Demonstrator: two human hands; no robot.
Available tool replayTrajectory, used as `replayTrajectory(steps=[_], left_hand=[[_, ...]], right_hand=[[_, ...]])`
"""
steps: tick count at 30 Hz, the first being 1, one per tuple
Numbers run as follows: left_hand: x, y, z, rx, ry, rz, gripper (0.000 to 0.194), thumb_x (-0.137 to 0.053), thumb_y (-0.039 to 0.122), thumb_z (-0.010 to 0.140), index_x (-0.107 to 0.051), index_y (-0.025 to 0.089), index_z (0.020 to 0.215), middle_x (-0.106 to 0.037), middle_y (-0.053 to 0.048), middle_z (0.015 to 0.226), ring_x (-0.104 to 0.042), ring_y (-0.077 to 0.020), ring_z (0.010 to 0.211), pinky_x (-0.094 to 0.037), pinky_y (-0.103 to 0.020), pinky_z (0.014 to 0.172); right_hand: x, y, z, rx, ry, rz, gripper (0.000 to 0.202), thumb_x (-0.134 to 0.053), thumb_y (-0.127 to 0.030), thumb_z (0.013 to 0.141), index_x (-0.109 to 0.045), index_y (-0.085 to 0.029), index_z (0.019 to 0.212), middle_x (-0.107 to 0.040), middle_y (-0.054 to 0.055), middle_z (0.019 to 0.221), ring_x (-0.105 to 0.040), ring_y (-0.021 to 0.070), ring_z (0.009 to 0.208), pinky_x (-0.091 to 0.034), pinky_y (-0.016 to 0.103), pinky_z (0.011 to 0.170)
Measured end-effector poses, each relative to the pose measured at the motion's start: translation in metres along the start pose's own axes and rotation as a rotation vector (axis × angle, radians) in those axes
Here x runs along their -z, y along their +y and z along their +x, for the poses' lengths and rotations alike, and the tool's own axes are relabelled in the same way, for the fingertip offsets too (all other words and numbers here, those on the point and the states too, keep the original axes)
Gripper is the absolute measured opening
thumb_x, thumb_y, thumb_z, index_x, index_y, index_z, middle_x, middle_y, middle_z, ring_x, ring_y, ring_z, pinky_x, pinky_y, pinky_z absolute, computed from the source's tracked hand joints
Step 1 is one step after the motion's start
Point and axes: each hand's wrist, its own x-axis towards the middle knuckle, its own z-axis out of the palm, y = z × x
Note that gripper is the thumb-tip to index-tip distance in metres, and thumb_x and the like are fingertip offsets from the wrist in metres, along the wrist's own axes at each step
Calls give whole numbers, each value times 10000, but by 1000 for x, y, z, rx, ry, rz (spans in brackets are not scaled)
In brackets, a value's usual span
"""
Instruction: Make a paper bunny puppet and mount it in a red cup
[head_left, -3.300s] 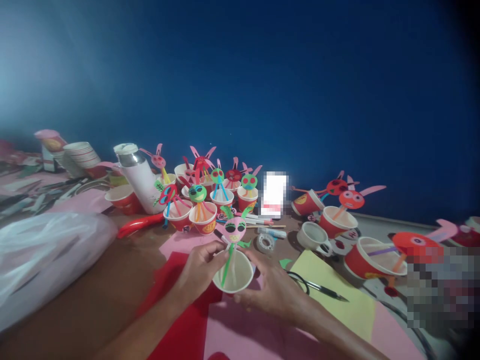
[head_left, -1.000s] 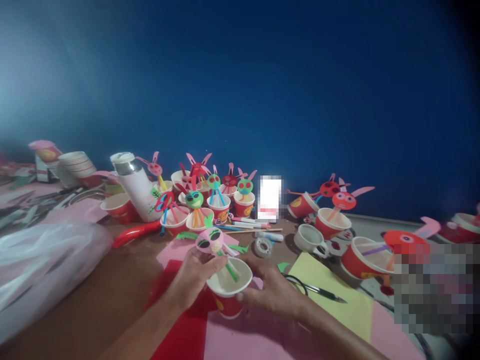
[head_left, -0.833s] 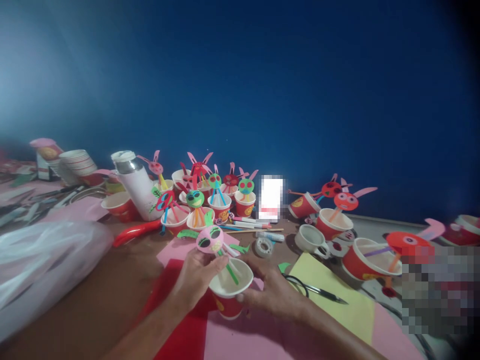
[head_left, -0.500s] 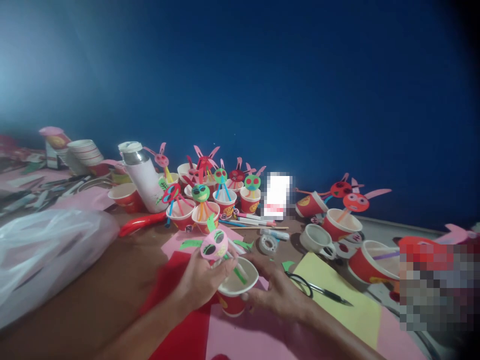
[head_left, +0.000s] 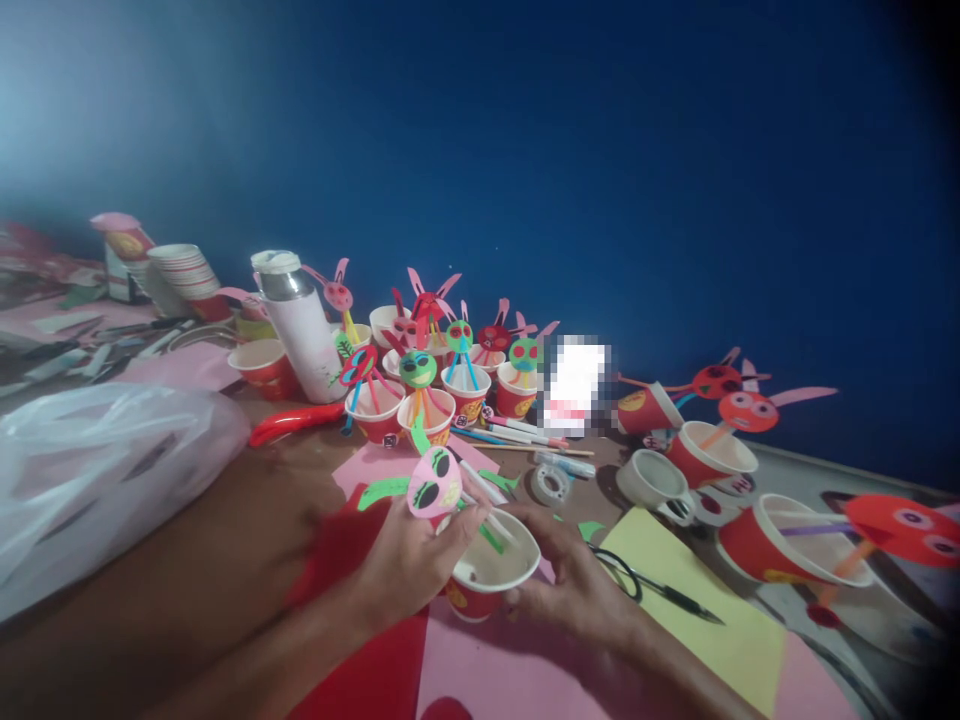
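Between my hands is a red-and-white paper cup (head_left: 478, 603), tilted a little. My right hand (head_left: 576, 578) is closed around its right side. My left hand (head_left: 412, 562) pinches a pink paper face (head_left: 433, 484) with dark eyes and green strips, over the cup's left rim. A green stick-like piece (head_left: 491, 540) and a pale one reach from that face into the cup. My left fingers hide where they join. Under the cup lie red paper (head_left: 360, 655) and pink paper (head_left: 499, 670).
Similar cups with paper faces (head_left: 418, 370) stand behind, others on the right. A thermos (head_left: 300, 335), red scissors-like handle (head_left: 296, 425) and plastic bag (head_left: 97, 480) are left. A mug (head_left: 654, 482), tape roll (head_left: 551, 484), yellow paper (head_left: 694, 625) and pen (head_left: 682, 600) are right.
The view has shifted and tilted slightly. Both hands keep their hold; the cup opening and the pink face are turned a little differently.
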Motion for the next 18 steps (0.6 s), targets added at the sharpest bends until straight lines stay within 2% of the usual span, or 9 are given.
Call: replayTrajectory(steps=[4,13,18], left_hand=[[1,3,0,-14,-4,4,84,-491,187,831,-574,174,839,-661,-24,816,-632,-148,785,-488,-230,729],[-2,1,-3,1,-20,-9,123,-496,200,812,-608,154,834,-661,-56,819,-638,-175,800,-510,-267,740],[-1,-1,-4,-9,-51,1,123,-519,216,808,-630,162,815,-678,-56,841,-635,-192,842,-482,-305,831]], right_hand=[[0,4,-2,-36,1,30,497,-713,-440,673,-573,-210,1091,-659,59,984,-607,241,900,-482,327,769],[2,10,-4,-22,-28,1,507,-712,-381,692,-547,-211,1141,-639,70,1056,-598,244,934,-469,322,803],[3,8,-5,-9,-40,6,517,-720,-317,694,-536,-230,1170,-613,74,1119,-591,254,977,-471,335,833]])
